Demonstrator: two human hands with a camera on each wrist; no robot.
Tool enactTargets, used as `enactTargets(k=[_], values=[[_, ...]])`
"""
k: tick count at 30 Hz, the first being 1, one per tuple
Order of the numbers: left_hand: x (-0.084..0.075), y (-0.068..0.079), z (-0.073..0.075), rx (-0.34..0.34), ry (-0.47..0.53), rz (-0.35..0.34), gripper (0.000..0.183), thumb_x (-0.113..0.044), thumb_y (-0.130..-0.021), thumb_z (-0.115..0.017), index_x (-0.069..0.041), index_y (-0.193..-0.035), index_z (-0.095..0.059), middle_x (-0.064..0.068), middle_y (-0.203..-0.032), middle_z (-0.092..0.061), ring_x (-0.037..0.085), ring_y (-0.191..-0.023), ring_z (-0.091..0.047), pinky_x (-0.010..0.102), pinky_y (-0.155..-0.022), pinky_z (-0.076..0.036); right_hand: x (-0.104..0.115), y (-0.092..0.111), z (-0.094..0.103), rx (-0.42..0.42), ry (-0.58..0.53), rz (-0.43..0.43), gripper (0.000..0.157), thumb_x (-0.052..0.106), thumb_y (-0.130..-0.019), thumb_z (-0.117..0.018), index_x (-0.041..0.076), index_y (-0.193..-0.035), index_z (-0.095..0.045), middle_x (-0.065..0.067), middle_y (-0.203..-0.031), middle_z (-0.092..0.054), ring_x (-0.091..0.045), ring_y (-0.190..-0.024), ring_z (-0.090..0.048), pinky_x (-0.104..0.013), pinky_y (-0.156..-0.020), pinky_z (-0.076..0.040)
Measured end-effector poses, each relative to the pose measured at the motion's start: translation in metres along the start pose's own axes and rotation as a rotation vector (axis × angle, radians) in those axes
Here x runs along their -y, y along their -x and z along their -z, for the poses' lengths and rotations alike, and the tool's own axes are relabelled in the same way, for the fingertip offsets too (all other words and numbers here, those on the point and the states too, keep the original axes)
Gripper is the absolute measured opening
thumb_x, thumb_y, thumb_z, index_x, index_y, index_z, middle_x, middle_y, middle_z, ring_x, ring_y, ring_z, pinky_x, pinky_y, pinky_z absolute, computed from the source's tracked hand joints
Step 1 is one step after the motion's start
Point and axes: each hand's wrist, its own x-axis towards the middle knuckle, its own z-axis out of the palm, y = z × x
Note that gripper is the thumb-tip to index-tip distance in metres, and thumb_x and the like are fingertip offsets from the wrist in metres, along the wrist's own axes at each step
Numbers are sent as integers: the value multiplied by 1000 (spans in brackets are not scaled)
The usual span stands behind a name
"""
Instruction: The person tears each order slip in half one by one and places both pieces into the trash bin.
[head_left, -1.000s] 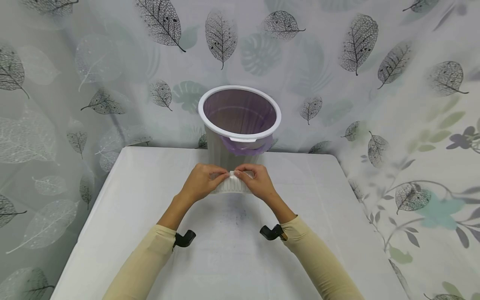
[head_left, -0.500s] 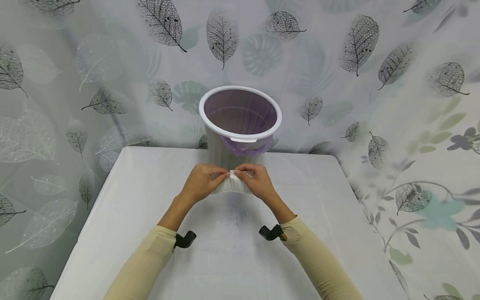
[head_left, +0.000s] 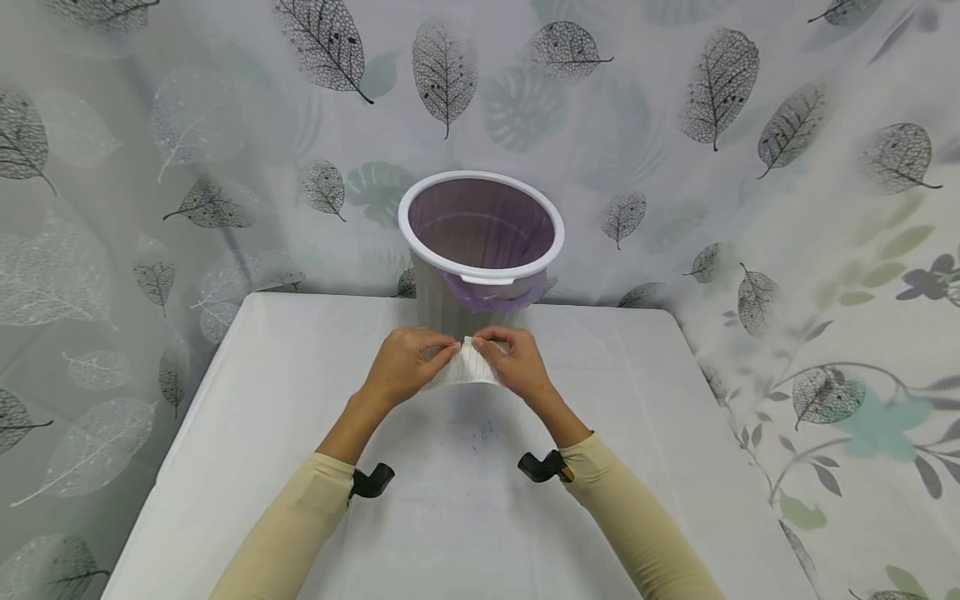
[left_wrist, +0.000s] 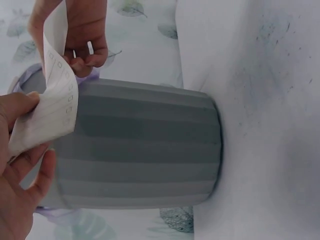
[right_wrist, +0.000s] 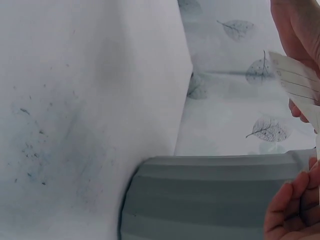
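Note:
Between my hands, in front of the bin, is a strip of white paper (head_left: 474,367) with ruled lines and a row of small printed boxes. My left hand (head_left: 403,360) pinches its top edge between thumb and fingers. Close beside it, my right hand (head_left: 517,360) pinches the same edge. A small notch shows in that edge between the thumbs. In the left wrist view the paper (left_wrist: 62,102) bends in a twist from one hand to the other. The right wrist view shows only part of the paper (right_wrist: 295,80), at the right border.
A tall ribbed bin (head_left: 431,292) with a white rim and purple inside stands at the table's far side, behind the hands. The white-covered table (head_left: 465,533) has dark specks near its middle. A leaf-patterned curtain (head_left: 300,125) hangs behind and on both sides.
The paper's right part has risen slightly and tilted against the left part, and a notch has appeared at its top edge. Both hands have stayed almost in place.

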Motion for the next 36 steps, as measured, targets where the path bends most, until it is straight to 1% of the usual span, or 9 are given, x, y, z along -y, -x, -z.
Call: enactTargets(k=[5,8,12,16,20,25,28,32,36], values=[[-3,-1,1,-1,-7,-19,9,-7,-92,-81,0,-98,-82,10,-95,-78,27,-85,-75,43,-78,-59,0,1,1,-10,5,12,10,-4,-97,-69,-11,-96,-75,-21,-93,-74,-26,-84,-65,-34,-78,-50],[-3,-1,1,0,-1,-26,9,-7,-92,-81,0,-98,-81,10,-95,-78,26,-85,-75,43,-78,-59,-1,0,1,-6,-3,8,10,-4,-97,-69,-12,-96,-75,-22,-93,-74,-28,-85,-65,-35,-80,-49],[-3,-1,1,-3,8,-34,9,-6,-92,-81,1,-98,-81,10,-94,-78,26,-84,-75,41,-77,-60,-20,-4,-1,-3,-1,-7,11,-4,-98,-68,-13,-97,-75,-23,-94,-74,-32,-89,-66,-37,-83,-49],[-3,-1,1,-13,9,-47,8,-5,-91,-80,1,-98,-81,10,-93,-78,26,-83,-74,40,-75,-60,-40,-7,-2,-10,7,-24,12,-1,-98,-69,-11,-98,-76,-22,-95,-74,-32,-91,-66,-37,-84,-48],[-3,-1,1,-16,13,-50,8,-4,-91,-80,1,-97,-81,10,-93,-78,25,-82,-74,39,-74,-60,-45,-7,-2,-18,-10,-34,12,3,-98,-71,-6,-98,-78,-18,-96,-75,-30,-91,-65,-39,-84,-48],[-5,-2,2,-10,22,-53,8,-3,-91,-80,2,-98,-81,10,-93,-78,24,-83,-74,38,-74,-60,-47,-7,-2,-25,-24,-28,10,5,-98,-72,-3,-97,-78,-14,-94,-76,-28,-94,-67,-43,-91,-48],[-6,-2,3,-14,26,-60,8,-3,-91,-80,2,-98,-80,11,-93,-77,25,-83,-74,38,-74,-60,-49,-7,-1,-31,-16,-24,10,5,-97,-73,-3,-96,-79,-12,-93,-76,-27,-93,-67,-41,-90,-49],[-7,-2,4,-17,30,-63,8,-3,-91,-80,3,-98,-80,11,-93,-77,25,-83,-75,37,-74,-60,-51,-7,0,-35,-13,-14,11,5,-98,-72,-4,-96,-78,-12,-93,-76,-26,-91,-67,-37,-85,-49],[-7,-2,3,-11,36,-57,8,-3,-92,-79,2,-98,-80,11,-94,-78,24,-84,-75,36,-74,-60,-53,-7,0,-33,-11,-12,12,6,-98,-72,-4,-96,-78,-12,-94,-76,-25,-90,-66,-34,-82,-49]])
